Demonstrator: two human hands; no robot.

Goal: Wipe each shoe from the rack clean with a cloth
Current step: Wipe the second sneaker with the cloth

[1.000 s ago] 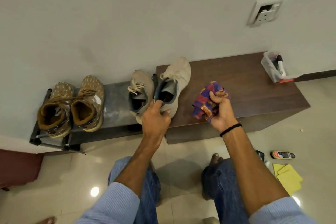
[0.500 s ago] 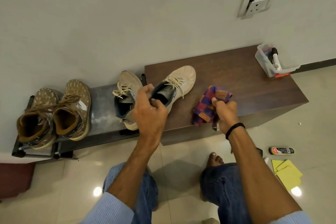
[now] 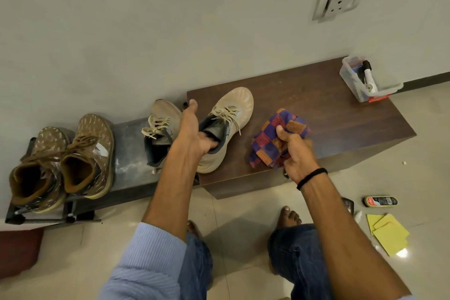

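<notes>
A: Delta vs 0.5 s ago: left hand [image 3: 194, 134] has gone from gripping the heel collar to fingers pushed down inside the beige sneaker [image 3: 233, 109]. The thumb sticks out, pointing at the wall.
B: Sneaker position?
A: Over the left end of the brown wooden surface [image 3: 328, 124], toe toward the wall. Can't tell if the sole touches.
B: Right hand?
A: Right hand [image 3: 295, 153] is clamped on a bunched purple-orange checked cloth [image 3: 272, 139], just right of the sneaker and clear of it. Hands apart.
B: Rack?
A: Twin sneaker [image 3: 162, 124] sits at the right end of the metal shoe rack [image 3: 126, 143], laces loose. Pair of brown speckled boots [image 3: 90, 153] at the left end.
B: Anything else?
A: Clear plastic box [image 3: 360, 80] at the surface's far right corner. Shoe-polish container [image 3: 381, 201] and yellow sheets [image 3: 389, 234] on the floor, right.
</notes>
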